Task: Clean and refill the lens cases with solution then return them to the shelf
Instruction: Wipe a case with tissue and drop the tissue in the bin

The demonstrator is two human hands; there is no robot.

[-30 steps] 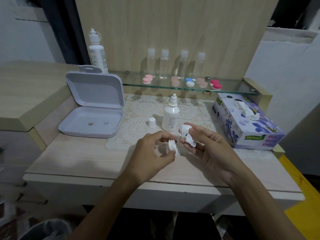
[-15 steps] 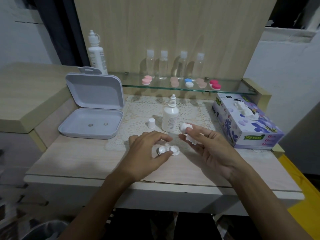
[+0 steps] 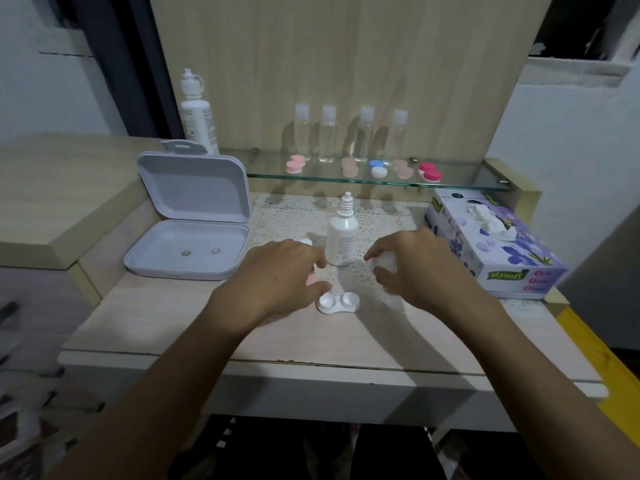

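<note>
Near the front middle of the desk (image 3: 450,327), the white lens case (image 3: 338,302) now lies flat with both wells uncapped and facing up; a second ago it was held in the air between the two hands, half a second ago it was just being set down. Neither hand touches it now.

Left hand (image 3: 277,275) has gone from the case toward the far side, fingers loosely curled just left of the solution bottle (image 3: 342,239). A pale, pinkish small thing shows under its fingertips; whether it is pinched I cannot tell. Right hand (image 3: 415,268) has turned palm down, and its fingers curl round a crumpled white tissue (image 3: 384,263), close to the right of the bottle.

Judgement: wiping looks finished for this case; refilling should follow, and the bottle stands uncapped directly behind it.

Case appearance: white, twin round cups joined in the middle, interiors too small to tell wet or dry. Caps not clearly identified.

Outward: lace mat (image 3: 298,216) under the bottle; open grey box (image 3: 188,233) to the left; tissue box (image 3: 491,244) to the right; glass shelf (image 3: 464,178) at the far side carrying coloured lens cases (image 3: 377,169) and four clear bottles (image 3: 327,133).
</note>
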